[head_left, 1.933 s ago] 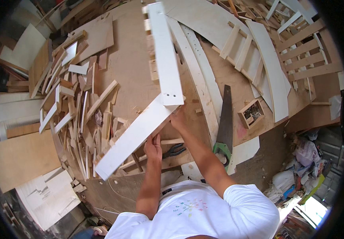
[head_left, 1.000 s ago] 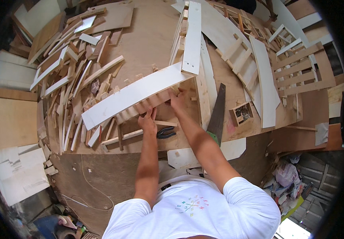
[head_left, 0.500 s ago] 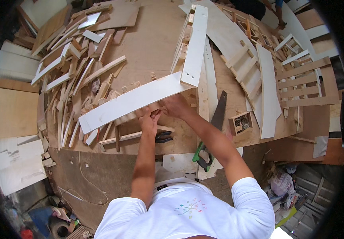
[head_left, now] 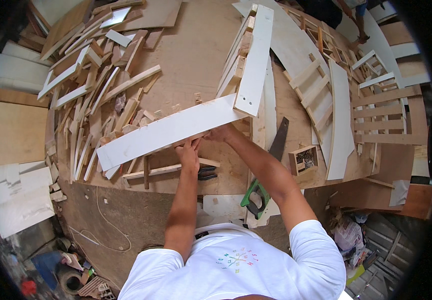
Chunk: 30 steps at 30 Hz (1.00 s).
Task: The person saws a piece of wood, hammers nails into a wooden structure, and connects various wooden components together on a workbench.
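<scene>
A white-faced wooden frame stands tilted over the table, its two board sides meeting at a corner. One long white board [head_left: 168,130] runs to the left; the other white board [head_left: 254,60] reaches away to the far side, with wood blocks along its inner edge. At the near board's lower edge, my left hand [head_left: 190,151] has its fingers drawn together, and what they pinch is too small to name. Close beside it, near the corner, is my right hand [head_left: 218,134], its fingers mostly hidden under the board. Dark-handled pliers [head_left: 207,173] lie just right of my left wrist.
A green-handled handsaw [head_left: 255,198] lies across the table edge under my right forearm. Right of it sits a small wooden box [head_left: 304,159] of screws. Scrap strips [head_left: 96,92] pile up on the left. Slatted frames [head_left: 386,117] lie right; another person's hand [head_left: 362,37] shows far right.
The view has shifted slightly. The frame's far end has swung a little to the right. My hands stay at the near board's lower edge, the right fingers now more hidden.
</scene>
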Tool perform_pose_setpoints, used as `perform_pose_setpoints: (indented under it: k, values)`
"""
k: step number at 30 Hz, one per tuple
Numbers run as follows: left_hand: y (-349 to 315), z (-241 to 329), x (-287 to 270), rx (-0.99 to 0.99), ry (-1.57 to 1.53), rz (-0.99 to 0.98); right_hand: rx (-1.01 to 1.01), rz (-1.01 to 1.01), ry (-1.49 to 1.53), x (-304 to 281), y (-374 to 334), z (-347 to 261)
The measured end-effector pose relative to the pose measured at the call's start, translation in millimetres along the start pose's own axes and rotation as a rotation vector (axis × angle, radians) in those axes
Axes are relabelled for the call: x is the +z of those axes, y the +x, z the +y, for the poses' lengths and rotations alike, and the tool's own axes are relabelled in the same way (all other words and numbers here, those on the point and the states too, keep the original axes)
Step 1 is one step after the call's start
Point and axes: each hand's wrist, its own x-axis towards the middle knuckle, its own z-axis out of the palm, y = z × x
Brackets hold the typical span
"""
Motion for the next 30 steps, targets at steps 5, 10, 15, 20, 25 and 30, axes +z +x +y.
perform_pose_setpoints:
  k: [5,10,15,20,25,30]
  values:
    - [-10.4,2.7,13.3,0.039,0.091,0.056,0.013,0.045,0.753,16.3,1.5,13.2]
    - [-2.5,-0.9,2.3,0.059,0.014,-0.006,-0.09,0.199,0.353,21.0,2.3,12.2]
    - [-20.7,8.2,-6.3,0.158,-0.018,0.061,0.163,0.007,0.585,12.6,4.1,13.6]
    - [-10.0,5.4,-30.5,0.141,-0.051,-0.035,0.135,0.0,0.204,-10.6,3.0,-9.0]
    - [-14.7,4.9,-19.2,-0.052,-0.196,-0.174,0.051,0.132,0.177,12.2,1.4,8.7]
    - [-10.1,-1.0,-12.0,-0.039,-0.132,-0.172,-0.048,0.112,0.278,-4.6,3.4,-3.1]
